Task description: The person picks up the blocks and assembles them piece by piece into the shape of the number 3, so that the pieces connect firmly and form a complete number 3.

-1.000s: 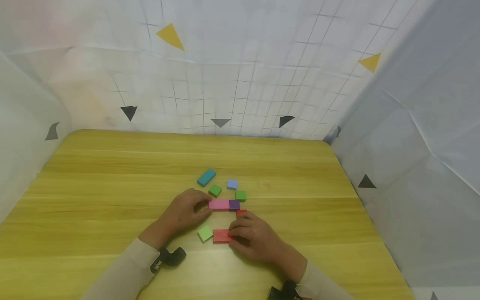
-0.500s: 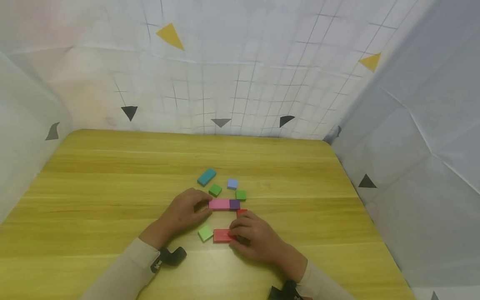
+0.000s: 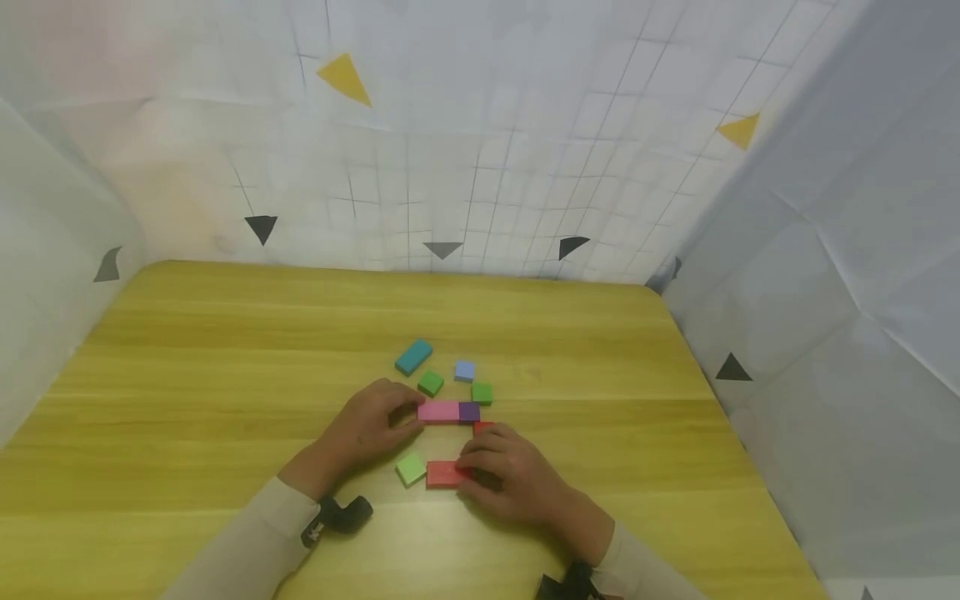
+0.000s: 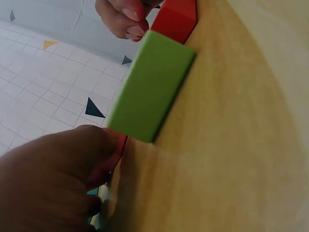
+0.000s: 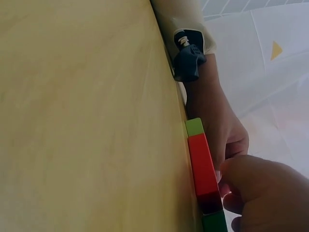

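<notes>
In the head view several small flat blocks lie on the wooden table. My left hand [image 3: 371, 421] pinches the left end of a pink block [image 3: 438, 412], thumb on the near side. A purple block [image 3: 469, 412] adjoins its right end. My right hand [image 3: 517, 477] bends over the right end of a red block [image 3: 442, 474]. Its fingertips touch or hover just above the block's top; the grip is unclear. A dark green block [image 5: 215, 222] meets that red block's far end in the right wrist view. Another red block [image 3: 482, 427] is partly hidden behind the right fingers.
A light green block [image 3: 411, 469] sits left of the red block, tilted. Farther back lie a teal block [image 3: 413, 357], two green blocks [image 3: 431, 383] and a light blue block [image 3: 465, 371]. White patterned cloth [image 3: 450, 142] surrounds the table on the back and sides.
Both hands and the blocks keep their places. The whole head view shifts down very slightly.
</notes>
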{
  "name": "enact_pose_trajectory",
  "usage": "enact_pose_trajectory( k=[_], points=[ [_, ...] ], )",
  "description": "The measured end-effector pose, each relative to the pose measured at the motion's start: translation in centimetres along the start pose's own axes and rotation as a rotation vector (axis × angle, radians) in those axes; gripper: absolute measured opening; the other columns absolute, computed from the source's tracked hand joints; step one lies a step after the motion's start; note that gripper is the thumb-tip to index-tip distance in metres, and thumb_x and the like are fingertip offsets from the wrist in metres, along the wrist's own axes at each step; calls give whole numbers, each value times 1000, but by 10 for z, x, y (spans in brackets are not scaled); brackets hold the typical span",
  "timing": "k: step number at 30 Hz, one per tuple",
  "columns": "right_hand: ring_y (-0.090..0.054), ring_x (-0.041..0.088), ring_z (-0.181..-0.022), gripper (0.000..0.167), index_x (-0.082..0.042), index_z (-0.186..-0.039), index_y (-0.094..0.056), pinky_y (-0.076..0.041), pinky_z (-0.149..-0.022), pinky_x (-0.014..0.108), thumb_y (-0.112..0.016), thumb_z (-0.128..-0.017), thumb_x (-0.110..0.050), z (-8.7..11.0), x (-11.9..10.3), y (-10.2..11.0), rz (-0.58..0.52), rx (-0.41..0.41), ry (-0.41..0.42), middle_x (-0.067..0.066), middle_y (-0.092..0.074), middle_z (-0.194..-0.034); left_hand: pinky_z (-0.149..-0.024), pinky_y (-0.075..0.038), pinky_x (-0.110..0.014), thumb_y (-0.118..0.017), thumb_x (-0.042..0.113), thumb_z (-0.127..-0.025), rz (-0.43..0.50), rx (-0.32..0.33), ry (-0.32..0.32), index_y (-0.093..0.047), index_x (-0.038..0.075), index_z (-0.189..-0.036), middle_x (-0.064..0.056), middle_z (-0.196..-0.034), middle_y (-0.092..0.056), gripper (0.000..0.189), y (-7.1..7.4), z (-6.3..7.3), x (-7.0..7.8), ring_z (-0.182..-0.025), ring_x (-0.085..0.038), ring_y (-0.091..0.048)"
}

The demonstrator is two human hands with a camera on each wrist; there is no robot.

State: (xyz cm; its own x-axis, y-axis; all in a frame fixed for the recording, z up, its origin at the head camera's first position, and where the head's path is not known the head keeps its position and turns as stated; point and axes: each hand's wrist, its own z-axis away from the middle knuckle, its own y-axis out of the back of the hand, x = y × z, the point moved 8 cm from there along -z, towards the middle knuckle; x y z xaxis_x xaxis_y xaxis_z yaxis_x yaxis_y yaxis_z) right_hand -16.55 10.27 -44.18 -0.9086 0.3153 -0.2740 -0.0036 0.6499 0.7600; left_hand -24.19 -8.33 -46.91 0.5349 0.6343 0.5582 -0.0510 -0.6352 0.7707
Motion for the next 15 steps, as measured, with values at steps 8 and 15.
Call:
enact_pose_trajectory(
  k=[8, 15],
  points=[
    [-63, 18, -99, 22, -10, -99, -75, -53, -90, 30, -81, -78, -14, -3, 2, 9, -28, 102, 36, 0, -71, -101, -92, -52, -33, -76, 32, -87, 5, 1, -4, -71, 21, -116, 8, -109, -69, 31, 0, 0, -1, -103, -7, -59],
    [-64, 19, -99, 22, -7, -98, -74, -53, -92, 30, -81, -78, -14, -3, 8, 12, 3, 133, 36, 2, -71, -102, -90, -53, -32, -75, 33, -88, 6, -4, 6, -71, 21, -116, 8, -108, -69, 31, -2, 1, -1, -101, -7, -59]
  ],
)
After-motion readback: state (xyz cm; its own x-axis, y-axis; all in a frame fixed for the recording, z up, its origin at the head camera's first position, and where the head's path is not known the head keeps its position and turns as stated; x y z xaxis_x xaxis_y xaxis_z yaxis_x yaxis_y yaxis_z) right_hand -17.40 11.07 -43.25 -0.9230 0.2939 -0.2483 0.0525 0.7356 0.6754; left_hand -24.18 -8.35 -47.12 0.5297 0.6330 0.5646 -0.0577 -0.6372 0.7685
